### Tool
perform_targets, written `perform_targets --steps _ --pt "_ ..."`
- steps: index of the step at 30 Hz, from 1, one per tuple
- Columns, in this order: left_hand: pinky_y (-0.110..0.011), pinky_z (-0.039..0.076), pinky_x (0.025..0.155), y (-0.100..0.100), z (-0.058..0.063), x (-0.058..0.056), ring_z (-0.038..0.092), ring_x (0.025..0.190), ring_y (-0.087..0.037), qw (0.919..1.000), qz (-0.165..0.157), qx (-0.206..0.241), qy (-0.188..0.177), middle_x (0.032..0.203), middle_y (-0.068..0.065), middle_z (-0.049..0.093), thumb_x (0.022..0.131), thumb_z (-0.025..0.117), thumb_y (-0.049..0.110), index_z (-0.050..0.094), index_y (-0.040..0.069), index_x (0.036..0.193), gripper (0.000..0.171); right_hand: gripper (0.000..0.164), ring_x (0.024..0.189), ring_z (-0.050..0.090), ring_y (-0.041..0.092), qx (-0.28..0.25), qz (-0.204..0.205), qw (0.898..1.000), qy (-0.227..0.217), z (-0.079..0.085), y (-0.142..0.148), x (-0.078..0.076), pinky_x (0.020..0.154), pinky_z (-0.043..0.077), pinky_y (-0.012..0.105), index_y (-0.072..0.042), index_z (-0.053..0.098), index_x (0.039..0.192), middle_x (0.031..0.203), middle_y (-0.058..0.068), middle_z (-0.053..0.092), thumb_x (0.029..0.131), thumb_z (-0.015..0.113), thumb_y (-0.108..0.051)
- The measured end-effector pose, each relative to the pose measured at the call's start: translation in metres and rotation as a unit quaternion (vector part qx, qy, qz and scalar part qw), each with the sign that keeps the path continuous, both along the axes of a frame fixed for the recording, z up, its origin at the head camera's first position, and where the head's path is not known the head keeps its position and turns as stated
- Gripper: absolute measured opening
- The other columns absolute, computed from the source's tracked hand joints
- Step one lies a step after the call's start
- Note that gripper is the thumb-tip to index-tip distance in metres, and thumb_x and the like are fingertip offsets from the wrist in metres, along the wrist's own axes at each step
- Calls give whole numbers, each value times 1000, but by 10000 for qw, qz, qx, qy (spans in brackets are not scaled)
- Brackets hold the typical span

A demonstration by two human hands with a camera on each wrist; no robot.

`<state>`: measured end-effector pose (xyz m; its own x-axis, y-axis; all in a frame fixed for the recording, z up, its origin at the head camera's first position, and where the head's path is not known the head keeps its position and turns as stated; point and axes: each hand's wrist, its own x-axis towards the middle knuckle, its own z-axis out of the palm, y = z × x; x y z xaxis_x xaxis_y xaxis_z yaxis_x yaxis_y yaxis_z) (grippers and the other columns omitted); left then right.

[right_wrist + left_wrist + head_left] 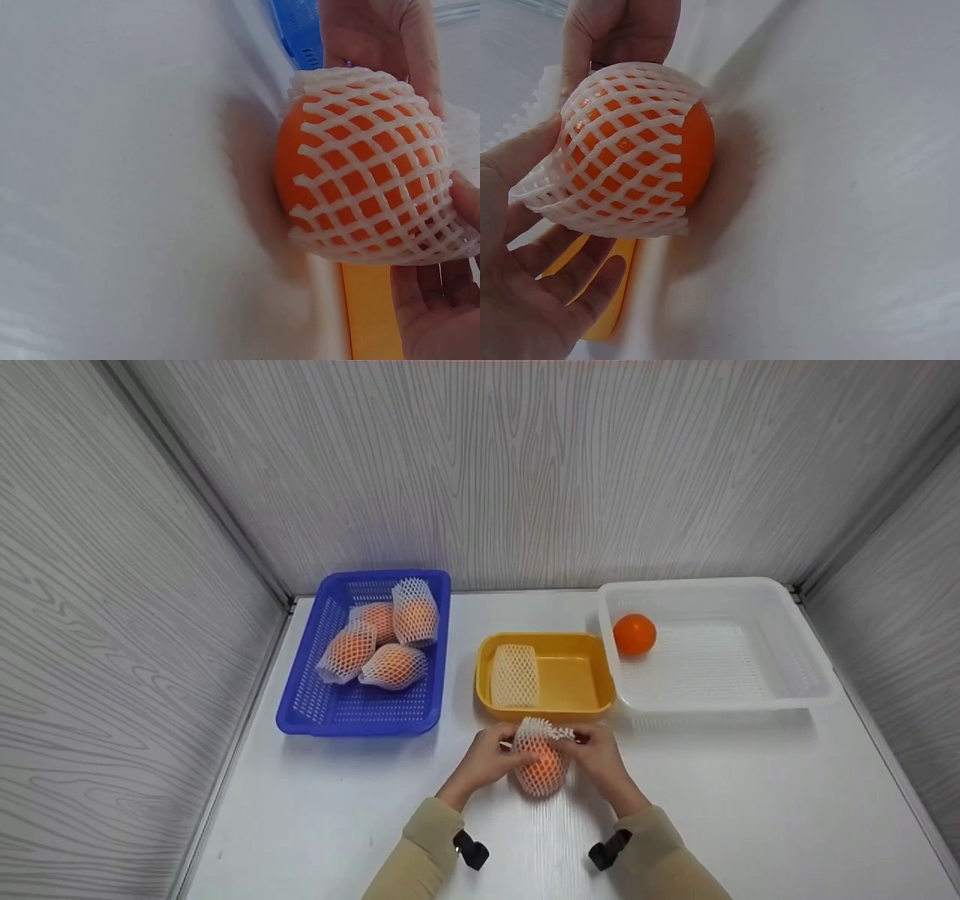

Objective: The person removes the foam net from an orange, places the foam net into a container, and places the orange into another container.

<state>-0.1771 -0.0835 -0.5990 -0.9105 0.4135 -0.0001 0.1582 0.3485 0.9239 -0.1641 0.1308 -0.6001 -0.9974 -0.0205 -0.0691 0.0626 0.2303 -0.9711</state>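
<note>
- Your netted orange is between your two hands, over the white table, low in the head view and a little right of centre.
- Its white net sleeve covers most of the fruit; the bare end faces six o'clock, towards you, and the loose end of the net points to twelve.
- Your left hand, at nine o'clock of the fruit, grasps the net sleeve, thumb on top and fingers beneath.
- Your right hand, at three o'clock, pinches the loose end of the net between thumb and fingers.
- At ten o'clock from the fruit stands a blue basket with four wrapped oranges.
- At twelve, just beyond your hands, is a yellow tray; a flat spare net lies on its nine o'clock side.
- At two stands a white basket, a bare orange at its nine o'clock side.
- You wear beige sleeves, with a black device at each wrist.
</note>
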Motion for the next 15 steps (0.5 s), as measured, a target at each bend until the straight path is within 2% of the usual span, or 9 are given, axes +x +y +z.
perform_targets --steps 6,10,13,15 --pt "-30 53 78 3 1 0 60 94 -13 9989 278 129 368 100 4 68 82 80 19 77 10 104 24 29 94 58 22 -339 624 9971 -259 -3 11 1 83 49 31 -6 73 107 103 7 68 82 81 -18" --pt "-30 53 76 5 3 0 61 88 -11 9978 325 132 558 92 5 67 81 79 11 80 10 94 13 34 93 58 18 -553 1047 9911 -603 -3 18 3 83 48 30 -2 70 114 104 7 68 84 79 -15" --pt "-32 53 75 6 3 1 61 85 -10 9974 293 153 633 89 5 67 81 78 9 78 8 85 4 31 89 59 18 -595 995 9913 -621 -2 18 5 80 49 30 2 71 111 100 8 70 83 77 -9" --pt "-32 53 76 6 3 1 61 85 -9 9977 273 140 601 90 5 68 82 78 11 77 8 86 5 27 88 60 17 -482 860 9937 -533 0 15 6 80 50 30 2 72 108 99 7 71 83 77 -7"
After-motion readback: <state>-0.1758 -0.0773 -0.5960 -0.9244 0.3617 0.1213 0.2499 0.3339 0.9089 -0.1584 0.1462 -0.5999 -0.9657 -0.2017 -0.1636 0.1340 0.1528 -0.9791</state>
